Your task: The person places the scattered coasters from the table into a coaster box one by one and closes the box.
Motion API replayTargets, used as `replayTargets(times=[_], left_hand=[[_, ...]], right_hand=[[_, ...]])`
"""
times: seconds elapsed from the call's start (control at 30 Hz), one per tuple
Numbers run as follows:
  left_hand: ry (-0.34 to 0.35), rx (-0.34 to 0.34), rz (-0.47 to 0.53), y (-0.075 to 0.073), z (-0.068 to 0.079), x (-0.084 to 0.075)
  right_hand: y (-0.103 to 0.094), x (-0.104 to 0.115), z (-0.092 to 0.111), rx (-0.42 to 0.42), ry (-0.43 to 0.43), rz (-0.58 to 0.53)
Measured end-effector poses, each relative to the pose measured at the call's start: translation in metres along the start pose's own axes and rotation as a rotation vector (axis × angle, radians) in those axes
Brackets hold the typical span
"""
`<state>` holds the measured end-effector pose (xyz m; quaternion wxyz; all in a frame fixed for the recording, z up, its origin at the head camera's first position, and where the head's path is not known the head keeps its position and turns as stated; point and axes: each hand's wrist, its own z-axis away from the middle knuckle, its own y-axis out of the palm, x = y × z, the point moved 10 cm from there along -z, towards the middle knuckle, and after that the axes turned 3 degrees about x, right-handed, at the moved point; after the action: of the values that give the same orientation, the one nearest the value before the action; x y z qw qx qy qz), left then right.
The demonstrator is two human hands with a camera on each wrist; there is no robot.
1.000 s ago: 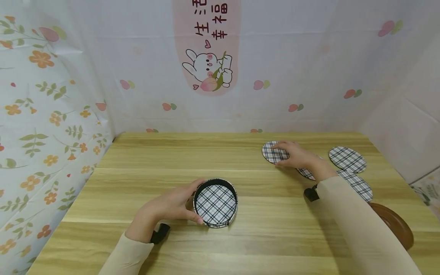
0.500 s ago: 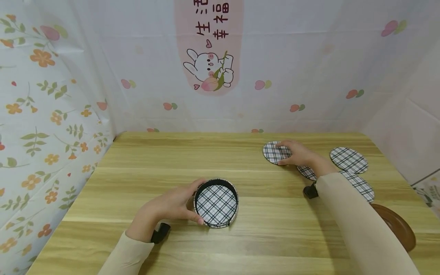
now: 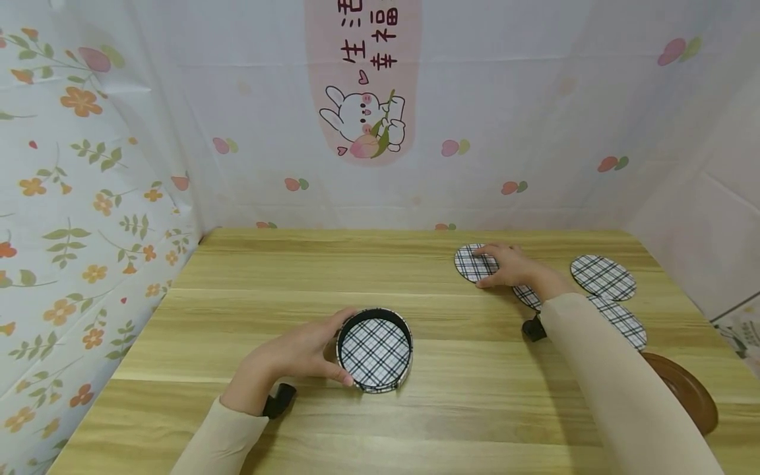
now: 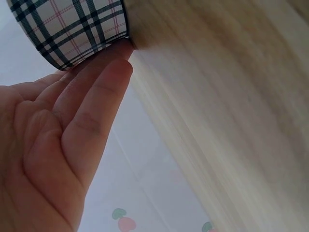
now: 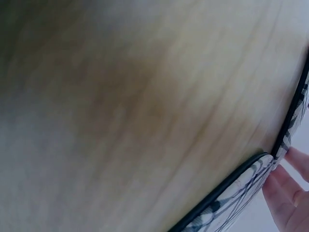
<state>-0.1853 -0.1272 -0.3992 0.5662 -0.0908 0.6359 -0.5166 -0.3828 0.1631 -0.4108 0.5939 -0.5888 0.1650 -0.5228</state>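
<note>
My left hand point(image 3: 299, 349) grips the side of a round plaid coaster holder point(image 3: 410, 361), thumb at the near side and fingers behind it. The holder has a black inner wall, and a plaid round face point(image 3: 375, 353) shows inside. In the left wrist view the fingers lie along its plaid side point(image 4: 79, 29). Far right of it, my right hand point(image 3: 509, 267) holds a round plaid coaster point(image 3: 472, 264) flat on the table, thumb at its near edge and fingertips over its top. The right wrist view shows fingers point(image 5: 285, 191) by two black-edged coasters.
Another plaid coaster point(image 3: 527, 297) lies partly under my right wrist. Two more, a far coaster point(image 3: 602, 277) and a nearer coaster point(image 3: 620, 321), lie to the right. A brown oval dish point(image 3: 689, 392) sits partly behind my right sleeve. A printed cloth point(image 3: 534, 119) hangs behind the wooden table point(image 3: 297, 264).
The view shifts slightly. Both hands stay nearly in place, the left at the coaster holder and the right at the far coaster, its fingers moving only a little.
</note>
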Motion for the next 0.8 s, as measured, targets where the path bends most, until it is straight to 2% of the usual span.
replayTargets(times=[0.23,0.5,0.8], left_hand=[[0.005,0.015,0.020,0.004,0.000,-0.002],[0.034,0.005,0.031,0.002,0.000,-0.007],[0.009,0.022,0.067,0.001,0.000,-0.003]], right_hand=[[0.001,-0.003,0.003,-0.011,0.002,0.016],[0.003,-0.006,0.008,-0.001,0.002,0.012],[0.007,-0.001,0.011,-0.026,-0.033,0.036]])
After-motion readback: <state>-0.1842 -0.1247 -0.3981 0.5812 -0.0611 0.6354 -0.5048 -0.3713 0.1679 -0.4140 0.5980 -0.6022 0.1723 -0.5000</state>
